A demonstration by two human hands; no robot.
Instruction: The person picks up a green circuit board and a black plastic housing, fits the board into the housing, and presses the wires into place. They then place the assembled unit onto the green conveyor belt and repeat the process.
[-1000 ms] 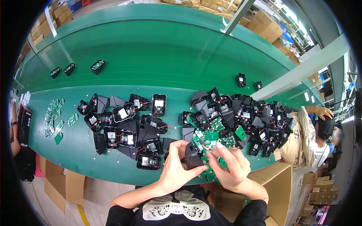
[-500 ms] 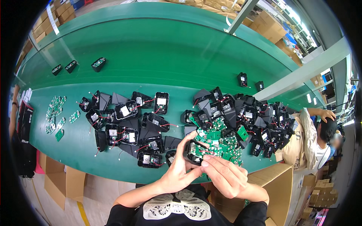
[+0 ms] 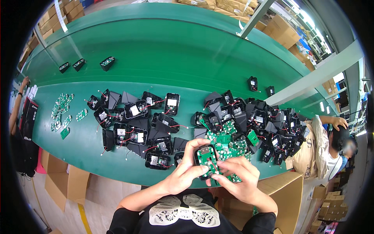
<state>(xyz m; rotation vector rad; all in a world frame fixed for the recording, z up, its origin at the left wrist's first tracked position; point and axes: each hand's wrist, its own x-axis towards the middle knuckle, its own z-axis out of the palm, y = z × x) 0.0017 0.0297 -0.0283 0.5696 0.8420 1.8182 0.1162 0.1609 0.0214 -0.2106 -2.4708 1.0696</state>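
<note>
My left hand (image 3: 186,171) is wrapped round a small black plastic housing (image 3: 196,163), its thumb pressing the lower left of the board inside. A green circuit board (image 3: 204,156) with red wires lies in the housing, facing up. Beside the housing's right edge is my right hand (image 3: 239,177), thumb and forefinger apart, fingertips close to the wires. Whether those fingertips touch the housing is hard to make out. Just beyond my hands, loose green circuit boards (image 3: 223,140) lie in a heap.
Black housings with wires sit in a left cluster (image 3: 136,137) and a right cluster (image 3: 259,117). Several boards (image 3: 58,113) lie far left. A few housings (image 3: 107,63) rest on the green strip behind. An open cardboard box (image 3: 286,187) stands below right. Other people are at both sides.
The board now sits flatter and more fully visible in the housing, which has tipped toward me. My right fingers have spread from a pinch at the housing's lower edge. The view has shifted slightly.
</note>
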